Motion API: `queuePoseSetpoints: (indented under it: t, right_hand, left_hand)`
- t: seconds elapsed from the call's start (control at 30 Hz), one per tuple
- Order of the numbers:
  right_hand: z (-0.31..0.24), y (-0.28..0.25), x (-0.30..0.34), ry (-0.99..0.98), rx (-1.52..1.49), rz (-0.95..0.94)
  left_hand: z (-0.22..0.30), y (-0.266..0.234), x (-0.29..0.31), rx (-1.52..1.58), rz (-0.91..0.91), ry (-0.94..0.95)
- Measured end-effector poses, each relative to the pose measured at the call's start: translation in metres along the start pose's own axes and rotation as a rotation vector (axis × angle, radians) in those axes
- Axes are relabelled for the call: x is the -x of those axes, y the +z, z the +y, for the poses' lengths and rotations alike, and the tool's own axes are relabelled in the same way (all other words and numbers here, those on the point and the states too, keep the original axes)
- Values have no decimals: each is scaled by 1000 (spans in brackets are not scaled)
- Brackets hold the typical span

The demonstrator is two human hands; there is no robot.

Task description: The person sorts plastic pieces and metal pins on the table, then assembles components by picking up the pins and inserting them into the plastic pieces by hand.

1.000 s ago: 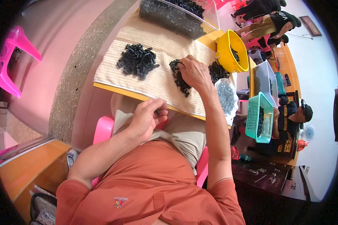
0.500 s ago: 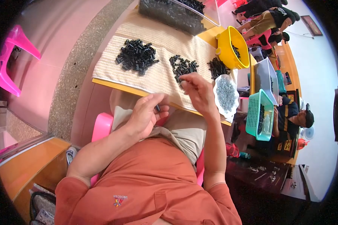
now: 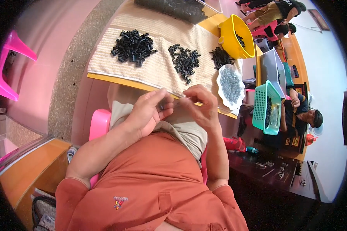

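Observation:
My left hand (image 3: pixel 144 113) is curled above my lap, just off the table's front edge. A small dark piece, apparently a black tube (image 3: pixel 162 104), shows between its fingers. Facing it, my right hand (image 3: pixel 202 107) has bent fingers, and its thumb side is smeared by motion; whether anything is in it cannot be made out. Beyond the hands, a heap of short black tubes (image 3: pixel 133 48) lies on the left of the beige towel (image 3: pixel 164 29). A looser pile of black tubes (image 3: pixel 185 61) is nearest my right hand. A white scalloped dish (image 3: pixel 220 90) holds many small clear pieces.
Another black pile (image 3: pixel 221 57) lies by a yellow basket (image 3: pixel 227 38). A clear bin (image 3: pixel 210 15) of black pieces stands at the back. To the right are a teal basket (image 3: pixel 260 104), a grey bin (image 3: pixel 272 63) and a seated person (image 3: pixel 300 111). A pink stool (image 3: pixel 5 84) stands left.
My right hand has drawn back from the middle pile toward my left hand, over my lap. The left hand stays nearly in place. The view has shifted slightly, and the seated person's hand is raised.

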State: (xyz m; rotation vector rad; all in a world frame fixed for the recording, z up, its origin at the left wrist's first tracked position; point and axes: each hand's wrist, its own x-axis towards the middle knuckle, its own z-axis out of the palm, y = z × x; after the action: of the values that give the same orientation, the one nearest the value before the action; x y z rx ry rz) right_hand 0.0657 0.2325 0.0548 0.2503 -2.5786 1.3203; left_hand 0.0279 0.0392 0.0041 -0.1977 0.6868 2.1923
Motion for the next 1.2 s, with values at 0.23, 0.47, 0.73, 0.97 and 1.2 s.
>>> queuePoseSetpoints:
  t: [0.23, 0.47, 0.73, 0.97, 1.2]
  right_hand:
    - [26, -13, -6, 186, 427, 72]
    - [29, -3, -19, 156, 598, 26]
    - [22, -4, -12, 210, 446, 34]
    - [-19, 15, -2, -79, 130, -75]
    - [21, -6, -21, 147, 397, 60]
  left_hand:
    - [2, 4, 2, -29, 32, 3]
    - [4, 7, 5, -79, 45, 5]
    - [5, 7, 4, -114, 79, 23]
    - [0, 10, 6, 67, 43, 6]
    - [2, 3, 6, -17, 81, -20]
